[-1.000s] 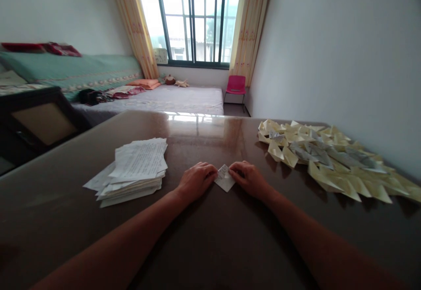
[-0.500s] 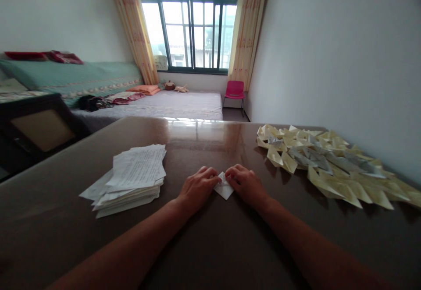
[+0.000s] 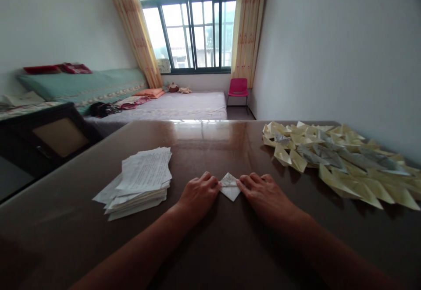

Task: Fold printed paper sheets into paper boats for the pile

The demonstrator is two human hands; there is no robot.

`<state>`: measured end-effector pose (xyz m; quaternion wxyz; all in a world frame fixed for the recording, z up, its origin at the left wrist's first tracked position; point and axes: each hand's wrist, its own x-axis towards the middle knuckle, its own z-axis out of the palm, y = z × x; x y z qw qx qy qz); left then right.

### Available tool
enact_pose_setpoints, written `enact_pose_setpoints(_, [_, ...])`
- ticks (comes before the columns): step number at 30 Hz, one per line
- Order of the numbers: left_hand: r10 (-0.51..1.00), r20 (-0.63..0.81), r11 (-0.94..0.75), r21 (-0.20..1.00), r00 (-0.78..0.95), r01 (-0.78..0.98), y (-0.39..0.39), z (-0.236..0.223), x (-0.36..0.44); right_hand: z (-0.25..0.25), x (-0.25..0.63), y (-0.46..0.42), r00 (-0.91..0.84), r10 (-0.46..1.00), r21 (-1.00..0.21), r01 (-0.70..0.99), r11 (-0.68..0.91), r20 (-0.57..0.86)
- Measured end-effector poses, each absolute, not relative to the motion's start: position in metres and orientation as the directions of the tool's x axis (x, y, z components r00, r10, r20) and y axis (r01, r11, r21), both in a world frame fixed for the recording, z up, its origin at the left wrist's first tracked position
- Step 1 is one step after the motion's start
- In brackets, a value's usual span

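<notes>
A small folded paper, diamond-shaped with print on its upper part, lies on the brown table between my two hands. My left hand has its fingers curled, thumb and fingertips closed on the paper's left corner. At the right corner, my right hand grips the paper between thumb and bent fingers. A crease runs across the paper's middle, and the lower point faces me.
A stack of printed sheets lies to the left on the table. Many folded paper boats, cream and grey, spread along the right side by the wall. Beyond the table are a bed and a pink chair.
My right hand has turned flatter and shifted outward, and more of the paper's top shows between the hands. A crease now shows across the paper. The view has tilted and turned slightly.
</notes>
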<state>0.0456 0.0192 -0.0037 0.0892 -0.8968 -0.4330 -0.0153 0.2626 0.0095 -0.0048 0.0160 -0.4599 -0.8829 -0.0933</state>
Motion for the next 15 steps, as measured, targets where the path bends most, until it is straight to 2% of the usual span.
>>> enact_pose_setpoints(3, [0.776, 0.101, -0.607, -0.151, 0.623, 0.780, 0.018, -0.003, 0.047, -0.011, 0.263, 0.007, -0.553, 0.824, 0.156, 0.831, 0.534, 0.124])
enact_pose_setpoints(8, [0.790, 0.100, -0.592, -0.138, 0.605, 0.794, 0.014, -0.005, 0.051, -0.015, 0.262, 0.008, -0.556, 0.819, 0.084, 0.831, 0.550, 0.139])
enact_pose_setpoints(11, [0.793, 0.110, -0.594, -0.080, 0.600, 0.800, 0.015, -0.005, 0.050, -0.010, 0.261, 0.014, -0.525, 0.838, 0.028, 0.849, 0.527, 0.149])
enact_pose_setpoints(15, [0.783, 0.178, -0.609, 0.028, 0.595, 0.793, 0.018, -0.008, 0.047, -0.006, 0.256, 0.023, -0.358, 0.906, -0.046, 0.925, 0.377, 0.228])
